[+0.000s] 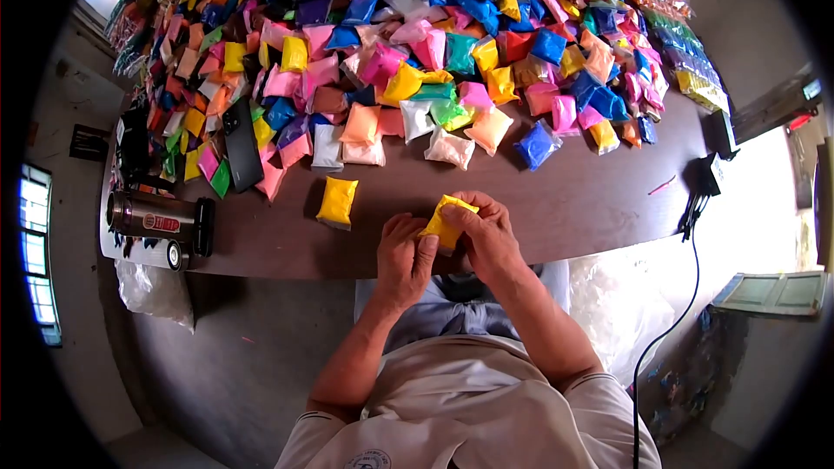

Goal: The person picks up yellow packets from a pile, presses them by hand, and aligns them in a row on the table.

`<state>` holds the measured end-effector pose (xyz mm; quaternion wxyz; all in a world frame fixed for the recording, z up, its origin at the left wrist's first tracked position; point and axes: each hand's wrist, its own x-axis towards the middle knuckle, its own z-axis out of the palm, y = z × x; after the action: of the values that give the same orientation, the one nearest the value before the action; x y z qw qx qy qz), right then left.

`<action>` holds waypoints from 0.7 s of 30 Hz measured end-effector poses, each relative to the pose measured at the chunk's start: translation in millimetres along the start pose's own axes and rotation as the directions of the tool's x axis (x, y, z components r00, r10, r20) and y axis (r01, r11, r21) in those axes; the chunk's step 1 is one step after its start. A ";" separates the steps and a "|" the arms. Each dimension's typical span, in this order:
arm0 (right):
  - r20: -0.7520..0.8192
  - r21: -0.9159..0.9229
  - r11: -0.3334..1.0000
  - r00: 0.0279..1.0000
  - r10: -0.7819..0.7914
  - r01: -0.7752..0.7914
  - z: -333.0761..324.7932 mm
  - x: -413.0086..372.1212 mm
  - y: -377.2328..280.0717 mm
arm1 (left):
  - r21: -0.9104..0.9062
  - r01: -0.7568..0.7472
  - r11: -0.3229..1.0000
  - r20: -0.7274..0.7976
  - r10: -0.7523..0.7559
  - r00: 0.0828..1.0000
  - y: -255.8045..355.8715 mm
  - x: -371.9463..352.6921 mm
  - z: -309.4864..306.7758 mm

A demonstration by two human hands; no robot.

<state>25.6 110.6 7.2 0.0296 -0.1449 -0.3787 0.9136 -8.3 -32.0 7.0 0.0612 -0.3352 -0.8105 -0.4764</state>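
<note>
Both my hands hold one small yellow powder packet (445, 219) just above the near edge of the brown table (573, 200). My left hand (402, 259) pinches its lower left side. My right hand (488, 234) wraps over its right side and top. A second yellow packet (337, 201) lies flat on the table to the left of my hands.
A large heap of coloured powder packets (417, 43) covers the far half of the table. A black phone (242, 144) lies at its left edge. A steel flask (161, 219) lies on its side at the left end. A black device with a cable (702, 178) sits at the right.
</note>
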 end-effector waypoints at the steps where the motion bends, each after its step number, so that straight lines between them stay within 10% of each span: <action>1: 0.016 0.009 1.000 1.000 -0.012 0.011 -1.2 0.6 2.1 | 0.008 0.006 1.000 0.002 -0.006 1.000 0.8 -0.2 -0.1; 21: 0.142 -0.198 0.978 0.989 -0.041 0.069 5.4 -12.3 0.1 | -0.049 0.088 0.995 -0.005 -0.089 0.996 -1.1 -3.7 0.1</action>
<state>35.8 104.8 13.7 0.0140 -0.0732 -0.4748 0.8770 -6.1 -34.1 4.6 0.0347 -0.2986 -0.8124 -0.4996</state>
